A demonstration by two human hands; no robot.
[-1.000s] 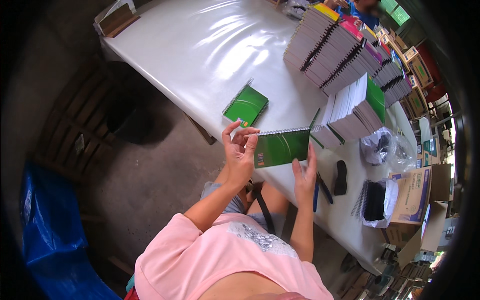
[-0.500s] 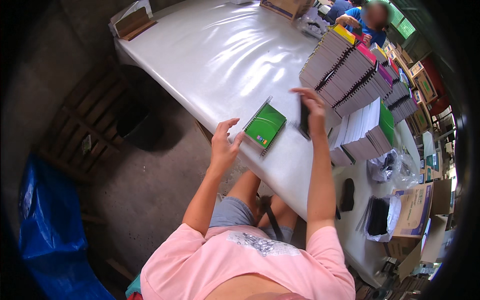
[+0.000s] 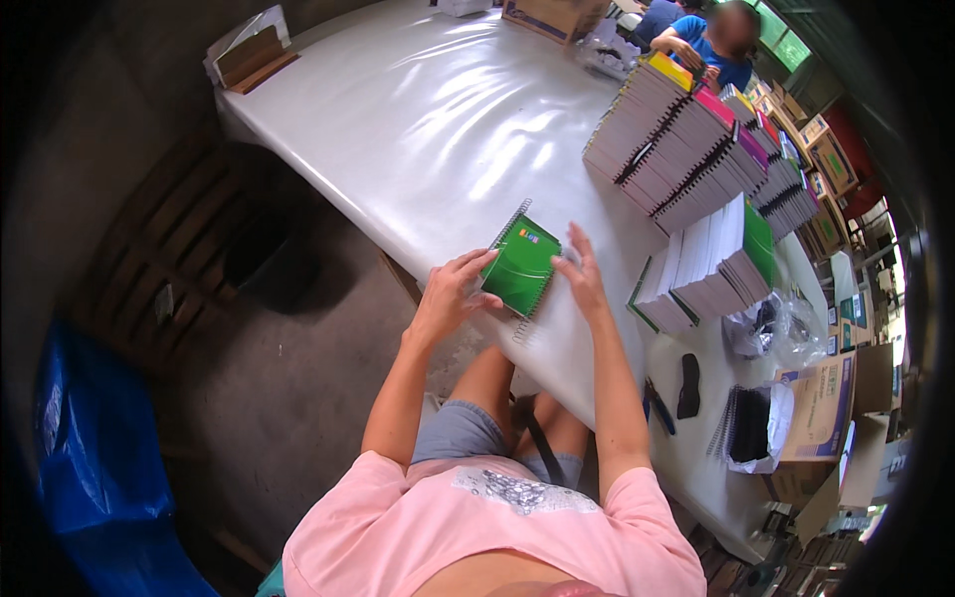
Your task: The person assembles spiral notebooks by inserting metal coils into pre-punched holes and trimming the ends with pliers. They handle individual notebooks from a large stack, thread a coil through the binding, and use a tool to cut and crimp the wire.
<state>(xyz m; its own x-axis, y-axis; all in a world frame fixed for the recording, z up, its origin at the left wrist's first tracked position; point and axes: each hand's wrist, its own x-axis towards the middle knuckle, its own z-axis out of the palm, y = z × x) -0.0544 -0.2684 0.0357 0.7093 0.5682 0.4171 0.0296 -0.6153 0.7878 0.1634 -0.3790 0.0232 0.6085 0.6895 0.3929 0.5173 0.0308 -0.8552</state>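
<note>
A small green spiral notebook (image 3: 521, 267) lies near the front edge of the white-covered table, with wire coils showing along both long sides, so more than one notebook appears stacked there. My left hand (image 3: 460, 291) holds its left side, fingertips on the upper part of that edge and thumb by the near-left corner. At the right side, my right hand (image 3: 583, 271) is open and slightly blurred, its thumb close to the coil. Whether that thumb touches the notebook I cannot tell.
Tall stacks of coil-bound notebooks (image 3: 676, 144) and a lower row of green-covered ones (image 3: 711, 264) stand right. Nearer lie a dark narrow object (image 3: 688, 386), a pen-like tool (image 3: 660, 408) and a carton (image 3: 821, 413) beside bagged black coils (image 3: 753, 430). A co-worker (image 3: 711, 50) sits beyond.
My right hand has moved left from the row of notebooks, and the dark, blurred thing in it is gone. The top cover's coloured mark now sits at the far end. My left hand has reached the notebook.
</note>
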